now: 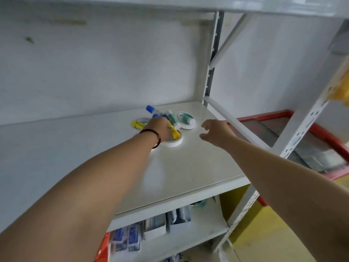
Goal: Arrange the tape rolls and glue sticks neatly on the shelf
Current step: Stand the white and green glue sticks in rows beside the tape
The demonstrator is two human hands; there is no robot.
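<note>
Tape rolls: white roll lying flat under L wrist; another sitting just R of the pile, w/ green-and-white glue stick resting across it.
Glue sticks: lying jumbled mid-shelf; yellow one poking out beside L hand.
L hand: reaching into pile, fingers hidden; can't tell grip.
R hand: hovering near, fingers curling loosely, holding nothing.

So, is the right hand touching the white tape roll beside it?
Apart. The head view shows bare shelf between the right hand and the white tape roll.
</note>
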